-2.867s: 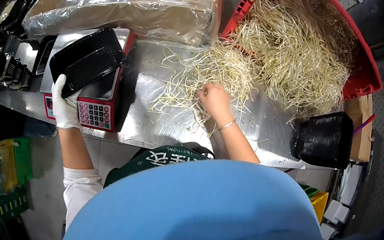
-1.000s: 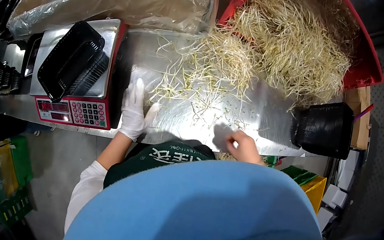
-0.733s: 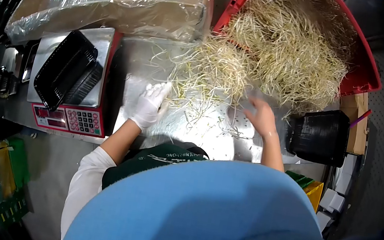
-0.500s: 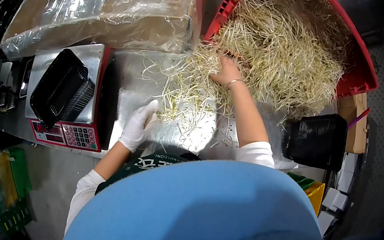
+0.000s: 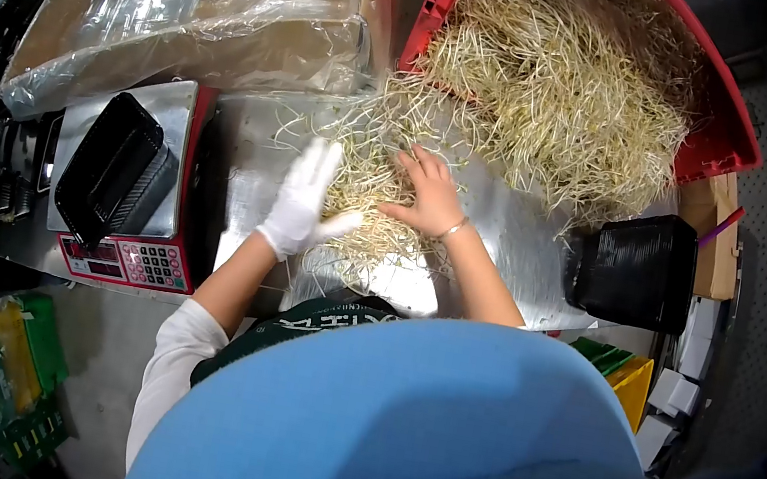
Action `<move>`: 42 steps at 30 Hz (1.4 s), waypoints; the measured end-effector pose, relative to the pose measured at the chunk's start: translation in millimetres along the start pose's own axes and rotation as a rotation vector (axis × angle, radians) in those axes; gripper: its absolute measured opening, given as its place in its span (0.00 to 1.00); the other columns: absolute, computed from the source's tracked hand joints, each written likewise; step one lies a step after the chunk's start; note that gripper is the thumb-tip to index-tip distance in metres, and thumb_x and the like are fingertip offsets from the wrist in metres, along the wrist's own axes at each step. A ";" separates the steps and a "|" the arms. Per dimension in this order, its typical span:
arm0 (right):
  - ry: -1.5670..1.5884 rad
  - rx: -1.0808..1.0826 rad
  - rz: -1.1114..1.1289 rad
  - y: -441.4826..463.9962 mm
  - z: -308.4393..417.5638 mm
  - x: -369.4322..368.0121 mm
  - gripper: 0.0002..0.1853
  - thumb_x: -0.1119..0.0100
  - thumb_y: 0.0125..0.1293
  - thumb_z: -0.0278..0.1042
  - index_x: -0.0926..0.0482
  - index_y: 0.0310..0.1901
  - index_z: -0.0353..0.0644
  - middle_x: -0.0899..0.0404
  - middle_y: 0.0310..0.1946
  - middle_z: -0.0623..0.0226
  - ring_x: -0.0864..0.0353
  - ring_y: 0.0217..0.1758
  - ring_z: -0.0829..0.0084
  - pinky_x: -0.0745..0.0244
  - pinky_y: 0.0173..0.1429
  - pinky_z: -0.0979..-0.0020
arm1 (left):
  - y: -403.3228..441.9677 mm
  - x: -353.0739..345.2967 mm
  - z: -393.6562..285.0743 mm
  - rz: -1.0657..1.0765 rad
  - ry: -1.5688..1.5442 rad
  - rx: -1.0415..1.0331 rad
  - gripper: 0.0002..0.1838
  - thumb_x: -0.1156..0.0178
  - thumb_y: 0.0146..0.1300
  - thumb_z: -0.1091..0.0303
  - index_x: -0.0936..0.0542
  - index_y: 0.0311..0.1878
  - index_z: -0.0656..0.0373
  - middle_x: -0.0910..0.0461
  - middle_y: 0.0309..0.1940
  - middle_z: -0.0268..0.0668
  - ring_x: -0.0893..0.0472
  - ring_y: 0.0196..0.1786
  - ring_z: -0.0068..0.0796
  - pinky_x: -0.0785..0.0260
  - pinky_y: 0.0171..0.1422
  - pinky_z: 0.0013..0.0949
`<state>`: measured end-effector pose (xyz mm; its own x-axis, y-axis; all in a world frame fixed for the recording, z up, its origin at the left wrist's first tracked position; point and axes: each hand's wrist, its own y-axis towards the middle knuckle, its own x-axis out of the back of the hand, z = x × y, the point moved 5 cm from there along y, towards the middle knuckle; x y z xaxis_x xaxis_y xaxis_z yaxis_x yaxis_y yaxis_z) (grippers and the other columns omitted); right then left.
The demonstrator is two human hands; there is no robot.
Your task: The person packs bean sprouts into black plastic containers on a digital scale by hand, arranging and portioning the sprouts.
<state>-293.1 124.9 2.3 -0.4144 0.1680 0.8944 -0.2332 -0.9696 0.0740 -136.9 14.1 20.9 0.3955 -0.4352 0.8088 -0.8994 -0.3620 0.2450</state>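
A loose heap of bean sprouts [image 5: 366, 191] lies on the metal table [image 5: 522, 263] in front of me. My left hand [image 5: 302, 201], in a white glove, rests along the heap's left side with its fingers stretched out and thumb apart. On the right side, my right hand [image 5: 429, 196], ungloved with a bracelet at the wrist, lies against the sprouts, fingers spread. Behind it, a large mass of bean sprouts [image 5: 561, 87] spills from a tipped red crate [image 5: 722, 159] onto the table.
Left of me a red-sided digital scale [image 5: 126, 261] carries black plastic trays [image 5: 115, 174]. A carton lined with clear plastic [image 5: 203, 47] stands behind it. At the right edge are stacked black trays [image 5: 637, 269] and a cardboard box [image 5: 715, 244].
My right hand has drawn back from the crate's mouth toward me, bringing sprouts along. My left hand has moved up and opened against the heap, which is now more gathered between both hands.
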 end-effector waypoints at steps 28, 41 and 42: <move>0.031 -0.325 -0.246 37.9 -110.1 28.3 0.29 0.40 0.52 0.55 0.26 0.52 0.46 0.30 0.54 0.58 0.34 0.58 0.53 0.38 0.62 0.59 | 50.9 -5.1 81.3 -0.139 0.270 0.290 0.41 0.39 0.54 0.48 0.41 0.66 0.59 0.39 0.62 0.54 0.41 0.65 0.53 0.51 0.69 0.47; -0.020 -0.469 -0.029 40.4 -59.7 -22.7 0.32 0.38 0.50 0.47 0.30 0.56 0.42 0.36 0.61 0.54 0.36 0.61 0.56 0.38 0.62 0.62 | -2.2 -19.0 24.2 0.154 0.206 0.014 0.51 0.31 0.40 0.55 0.45 0.68 0.56 0.34 0.57 0.53 0.33 0.60 0.48 0.44 0.64 0.42; 0.119 -0.498 -0.139 42.3 -77.6 -26.2 0.25 0.38 0.46 0.34 0.25 0.49 0.39 0.30 0.54 0.56 0.28 0.51 0.62 0.31 0.54 0.65 | 1.6 -21.3 34.1 0.227 0.117 0.098 0.44 0.34 0.42 0.61 0.40 0.66 0.55 0.31 0.52 0.50 0.30 0.56 0.46 0.40 0.60 0.39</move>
<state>-360.4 93.2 -52.3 -0.4402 0.3357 0.8328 -0.6705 -0.7398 -0.0562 -140.4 -5.3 -14.1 0.1568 -0.4183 0.8947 -0.9381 -0.3463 0.0025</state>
